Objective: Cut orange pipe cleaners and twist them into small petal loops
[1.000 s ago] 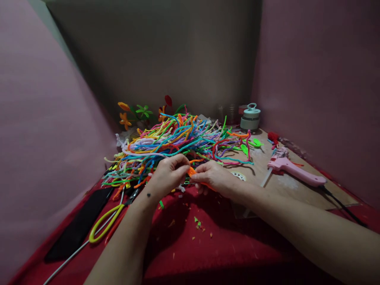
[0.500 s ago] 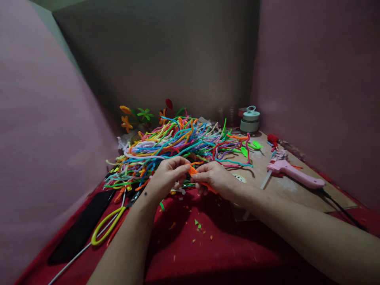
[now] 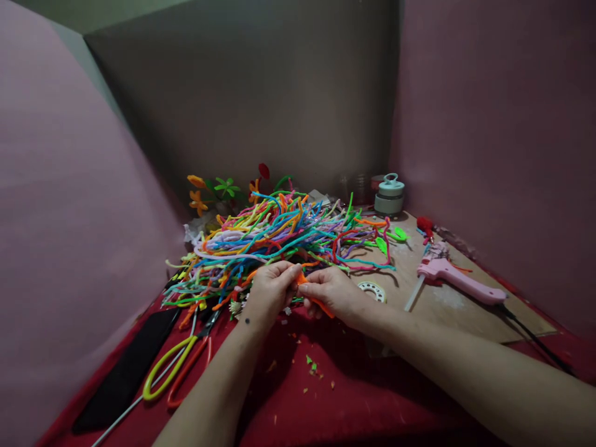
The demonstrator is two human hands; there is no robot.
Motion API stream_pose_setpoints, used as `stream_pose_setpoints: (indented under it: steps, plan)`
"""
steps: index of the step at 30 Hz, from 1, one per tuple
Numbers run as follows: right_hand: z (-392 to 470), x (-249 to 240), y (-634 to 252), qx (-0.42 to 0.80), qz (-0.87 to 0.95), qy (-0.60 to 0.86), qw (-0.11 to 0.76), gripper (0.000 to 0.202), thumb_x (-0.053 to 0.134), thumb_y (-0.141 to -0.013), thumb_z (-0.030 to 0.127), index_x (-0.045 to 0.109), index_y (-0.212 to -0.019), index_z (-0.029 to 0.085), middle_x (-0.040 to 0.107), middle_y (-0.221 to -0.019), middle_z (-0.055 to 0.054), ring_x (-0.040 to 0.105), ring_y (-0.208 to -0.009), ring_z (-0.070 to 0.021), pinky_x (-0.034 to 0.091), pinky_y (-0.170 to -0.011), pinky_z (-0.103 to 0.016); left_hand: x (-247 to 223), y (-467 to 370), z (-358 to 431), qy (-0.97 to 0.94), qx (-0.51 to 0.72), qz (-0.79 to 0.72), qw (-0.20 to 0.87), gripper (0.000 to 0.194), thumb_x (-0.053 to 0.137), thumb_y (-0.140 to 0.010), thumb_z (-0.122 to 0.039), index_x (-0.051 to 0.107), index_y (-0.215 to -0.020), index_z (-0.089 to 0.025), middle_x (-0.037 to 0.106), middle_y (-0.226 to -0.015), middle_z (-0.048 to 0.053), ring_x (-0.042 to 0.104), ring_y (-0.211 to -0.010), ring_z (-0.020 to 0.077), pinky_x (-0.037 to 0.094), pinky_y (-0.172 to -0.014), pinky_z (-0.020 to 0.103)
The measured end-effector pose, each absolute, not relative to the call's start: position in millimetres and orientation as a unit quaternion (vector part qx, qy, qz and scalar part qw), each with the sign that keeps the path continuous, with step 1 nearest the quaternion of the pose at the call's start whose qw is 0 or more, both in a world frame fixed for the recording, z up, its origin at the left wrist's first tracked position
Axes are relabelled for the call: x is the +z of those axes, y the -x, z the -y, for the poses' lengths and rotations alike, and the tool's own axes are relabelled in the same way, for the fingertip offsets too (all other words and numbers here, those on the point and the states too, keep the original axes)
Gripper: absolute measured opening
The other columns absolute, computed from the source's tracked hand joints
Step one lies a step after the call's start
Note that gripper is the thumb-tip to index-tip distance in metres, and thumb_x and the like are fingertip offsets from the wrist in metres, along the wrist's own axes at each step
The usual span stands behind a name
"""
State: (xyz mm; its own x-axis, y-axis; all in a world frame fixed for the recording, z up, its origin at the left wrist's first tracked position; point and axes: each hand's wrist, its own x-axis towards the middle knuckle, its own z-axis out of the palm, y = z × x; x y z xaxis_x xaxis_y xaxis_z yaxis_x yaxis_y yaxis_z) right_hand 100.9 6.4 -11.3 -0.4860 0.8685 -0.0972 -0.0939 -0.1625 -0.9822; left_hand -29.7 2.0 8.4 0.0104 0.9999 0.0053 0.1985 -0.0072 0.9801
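Near the centre of the frame, a small orange fuzzy piece (image 3: 302, 280) is pinched by both the left hand (image 3: 272, 288) and the right hand (image 3: 333, 293), each grip closed down on it between thumb and fingers. Just beyond, a heap of coloured pipe cleaners (image 3: 261, 234) is spread over the counter (image 3: 298, 413), with scissors (image 3: 192, 342) laid at lower left and a pink glue gun (image 3: 465, 282) on a brown board (image 3: 442, 320) at right. Much of the orange fuzzy piece is covered by the fingers, and a white ring (image 3: 379, 290) is partly blocked by the right forearm (image 3: 447, 354).
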Motion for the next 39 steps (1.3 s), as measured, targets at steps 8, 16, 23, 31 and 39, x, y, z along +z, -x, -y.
stream_pose_setpoints:
  steps: [8, 16, 23, 31, 39]
  plan:
    - [-5, -12, -101, 0.628, 0.559, 0.393, 0.372, 0.018, 0.051, -0.073, 0.024, 0.054, -0.058, 0.014, 0.051, -0.046, 0.003, 0.042, -0.036, -0.0072, 0.03, -0.037, -0.019, 9, 33, -2, -0.484, 0.465, -0.494, 0.553, 0.024, 0.06, -0.073, -0.04, 0.05, -0.073, -0.018, 0.046, -0.046, -0.008, 0.033, -0.031, 0.0032, 0.022, -0.029, 0.013]
    - [-5, -23, -103, 0.338, 0.741, 0.404, 0.417, 0.026, 0.045, -0.083, 0.023, 0.06, -0.063, 0.014, 0.052, -0.055, 0.001, 0.042, -0.052, -0.0084, 0.027, -0.051, -0.021, 14, 38, -1, -0.502, 0.438, -0.499, 0.554, 0.023, 0.061, -0.073, -0.037, 0.049, -0.069, -0.017, 0.044, -0.042, -0.007, 0.027, -0.03, 0.0027, 0.02, -0.026, 0.013]
    - [-3, -27, -102, 0.289, 0.766, 0.409, 0.403, 0.028, 0.045, -0.083, 0.023, 0.055, -0.058, 0.015, 0.053, -0.056, 0.001, 0.042, -0.052, -0.0087, 0.026, -0.052, -0.023, 16, 43, 0, -0.536, 0.406, -0.524, 0.523, 0.022, 0.06, -0.073, -0.036, 0.048, -0.069, -0.018, 0.041, -0.037, -0.009, 0.025, -0.025, 0.0037, 0.019, -0.024, 0.014]
    - [-4, -14, -103, 0.524, 0.639, 0.412, 0.385, 0.022, 0.049, -0.074, 0.024, 0.052, -0.054, 0.015, 0.048, -0.046, 0.003, 0.04, -0.041, -0.0082, 0.029, -0.042, -0.021, 16, 42, -3, -0.538, 0.432, -0.517, 0.506, 0.025, 0.061, -0.072, -0.04, 0.054, -0.075, -0.017, 0.039, -0.04, -0.009, 0.027, -0.029, 0.0025, 0.018, -0.029, 0.014]
    - [-4, -8, -103, 0.689, 0.521, 0.356, 0.357, 0.015, 0.057, -0.064, 0.027, 0.059, -0.06, 0.013, 0.054, -0.046, 0.002, 0.044, -0.036, -0.0077, 0.033, -0.038, -0.02, 10, 45, -3, -0.541, 0.412, -0.514, 0.523, 0.029, 0.063, -0.07, -0.042, 0.058, -0.065, -0.014, 0.042, -0.037, -0.006, 0.027, -0.029, 0.0029, 0.017, -0.03, 0.016]
